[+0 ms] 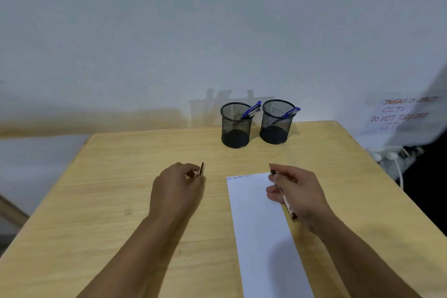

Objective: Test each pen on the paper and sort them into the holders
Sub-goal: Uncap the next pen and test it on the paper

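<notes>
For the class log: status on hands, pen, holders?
Left hand pinches cap. Right hand grips pen over paper. Holders unblocked.

Soft, even indoor light falls from the front, throwing the two black mesh cylindrical pen holders' (256,123) faint shadows onto the pale wall (145,31). Wide-angle distortion bends the light wooden table (121,176) edges, and the handwritten paper notice (396,115) at right blurs.
</notes>
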Available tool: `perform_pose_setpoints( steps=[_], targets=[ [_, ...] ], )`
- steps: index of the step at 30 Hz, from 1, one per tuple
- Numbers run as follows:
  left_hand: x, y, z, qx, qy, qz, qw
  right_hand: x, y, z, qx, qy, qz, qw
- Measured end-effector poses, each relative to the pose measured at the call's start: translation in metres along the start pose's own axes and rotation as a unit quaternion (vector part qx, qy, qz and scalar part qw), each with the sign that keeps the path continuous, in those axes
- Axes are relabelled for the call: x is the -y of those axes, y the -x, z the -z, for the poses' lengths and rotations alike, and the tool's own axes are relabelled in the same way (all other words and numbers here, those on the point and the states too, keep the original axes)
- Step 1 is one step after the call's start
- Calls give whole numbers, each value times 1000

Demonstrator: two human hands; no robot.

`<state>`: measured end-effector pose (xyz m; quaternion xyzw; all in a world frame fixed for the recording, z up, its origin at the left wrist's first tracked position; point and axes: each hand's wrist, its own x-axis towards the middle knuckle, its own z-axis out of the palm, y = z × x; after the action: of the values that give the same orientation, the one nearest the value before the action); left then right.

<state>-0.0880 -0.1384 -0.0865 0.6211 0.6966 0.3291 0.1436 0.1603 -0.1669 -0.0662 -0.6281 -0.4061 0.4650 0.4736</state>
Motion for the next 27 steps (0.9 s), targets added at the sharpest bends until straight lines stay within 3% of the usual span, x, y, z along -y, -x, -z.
perform_pose_setpoints(
  steps=[4, 9, 15, 27],
  targets=[
    [-2, 8, -7, -38, -15, -111, 993, 3, -3, -5, 14, -81, -7, 997],
    [-10, 25, -16, 89, 17, -236, 968, -12, -9, -8, -34, 32, 71, 996],
    [-10, 20, -18, 174, -75, -268, 945, -7, -22, -17, -73, 139, 127, 980],
    [-13, 20, -19, 182, -134, -282, 932, -21, -33, -25, -95, 199, 122, 968]
  ],
)
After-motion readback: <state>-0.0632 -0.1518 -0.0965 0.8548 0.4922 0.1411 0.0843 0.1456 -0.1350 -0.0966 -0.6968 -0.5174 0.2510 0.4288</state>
